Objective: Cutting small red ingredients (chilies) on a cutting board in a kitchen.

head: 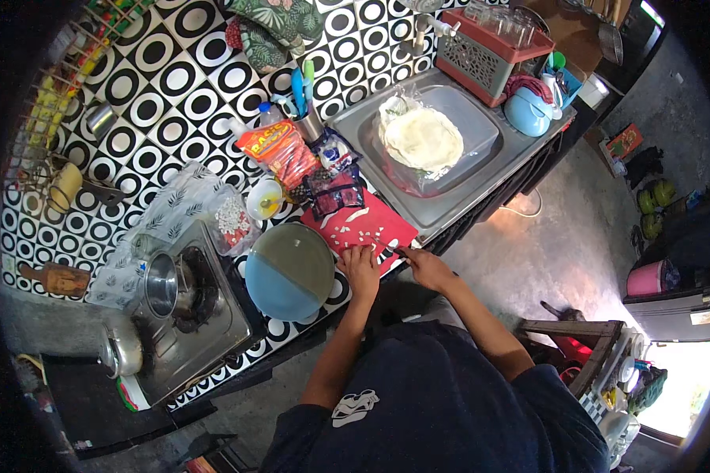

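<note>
On the tiled counter lies a red cutting board (403, 222) with small white food pieces (362, 233) scattered over it and a few longer strips behind them. My right hand (427, 267) is closed round the handle of a knife (380, 240), whose blade points left over the board. My left hand (360, 266) rests at the board's near edge beside the pieces; its fingertips point away from me, and whether they pin a piece is hidden. A large two-tone plate (290, 272) is just left of that hand. A clear bag of chopped white and reddish food (232, 222) lies beyond the plate.
A gas stove (225, 331) with pots is at the left. A small white bowl (264, 199) and a red food packet (278, 151) stand behind the board. Round pale dough sheets (424, 140) on plastic lie over the steel sink (479, 177). A dish rack (479, 59) is behind it.
</note>
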Motion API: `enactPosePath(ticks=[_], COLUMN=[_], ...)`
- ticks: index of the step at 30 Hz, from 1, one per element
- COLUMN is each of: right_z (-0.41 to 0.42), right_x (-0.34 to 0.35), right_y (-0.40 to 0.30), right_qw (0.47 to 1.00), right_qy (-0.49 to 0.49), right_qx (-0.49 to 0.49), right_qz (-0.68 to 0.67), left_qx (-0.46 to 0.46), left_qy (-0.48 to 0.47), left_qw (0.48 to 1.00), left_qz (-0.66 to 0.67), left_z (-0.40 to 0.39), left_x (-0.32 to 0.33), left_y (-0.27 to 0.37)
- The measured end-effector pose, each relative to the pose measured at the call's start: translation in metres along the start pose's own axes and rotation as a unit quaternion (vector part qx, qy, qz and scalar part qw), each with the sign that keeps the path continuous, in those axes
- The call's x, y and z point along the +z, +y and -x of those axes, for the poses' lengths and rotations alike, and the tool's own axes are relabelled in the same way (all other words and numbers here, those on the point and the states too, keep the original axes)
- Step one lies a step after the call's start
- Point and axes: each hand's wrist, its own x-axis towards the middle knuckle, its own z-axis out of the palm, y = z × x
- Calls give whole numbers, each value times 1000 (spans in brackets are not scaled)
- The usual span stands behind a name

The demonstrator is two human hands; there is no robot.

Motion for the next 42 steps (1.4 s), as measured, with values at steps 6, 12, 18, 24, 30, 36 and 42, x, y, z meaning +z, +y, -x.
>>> enactPosePath(ticks=[6, 12, 18, 24, 30, 36, 42], right_z=[4, 5, 5, -1, 6, 7, -6], right_x=[16, 22, 19, 12, 15, 20, 11], right_y=[-2, 0, 2, -3, -8, -6, -2], right_qw=[1000, 1000, 998, 998, 999, 999, 996], right_qy=[8, 5, 53, 67, 32, 49, 83], right_qx=[-15, -7, -35, -15, -23, -11, -20], right_qz=[-17, -7, -20, -16, -28, -6, 10], left_qx=[7, 17, 27, 22, 28, 30, 26], left_qy=[-3, 4, 7, 6, 10, 14, 15], left_qw=[1000, 1000, 1000, 1000, 1000, 999, 1000], left_qz=[6, 15, 3, 11, 3, -1, -8], left_z=[1, 2, 0, 1, 1, -1, 0], left_x=[1, 1, -1, 1, -2, -4, -1], left_y=[-1, -5, -3, -5, -4, -1, -2])
